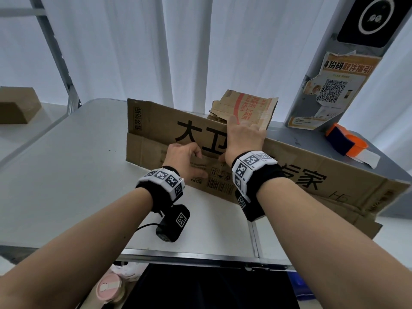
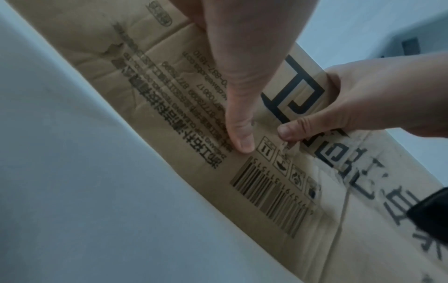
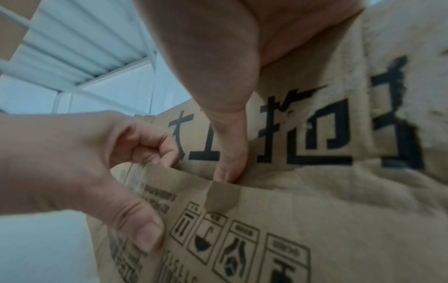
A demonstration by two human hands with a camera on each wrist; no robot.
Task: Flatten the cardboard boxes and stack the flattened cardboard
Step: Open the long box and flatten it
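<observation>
A long brown cardboard box (image 1: pixel 312 166) with big black characters lies across the grey table (image 1: pixel 66 163). Its lower front flap (image 1: pixel 145 150) carries a barcode (image 2: pixel 266 191). My left hand (image 1: pixel 191 157) pinches this flap's upper edge, thumb (image 3: pixel 148 235) on the printed face and fingers curled behind it. My right hand (image 1: pixel 240 134) grips over the box's top edge, its fingers hidden on the far side. The right thumb (image 3: pixel 227 164) is pushed into the seam where flap meets panel. Behind the box lies crumpled flattened cardboard with red print (image 1: pixel 247 105).
An orange and blue tape dispenser (image 1: pixel 345 141) sits at the table's far right, beside a grey pillar with a poster (image 1: pixel 330 90). Another brown box (image 1: pixel 17 105) rests on a surface at far left. White curtains hang behind. A pink cup (image 1: pixel 109 288) is below the table edge.
</observation>
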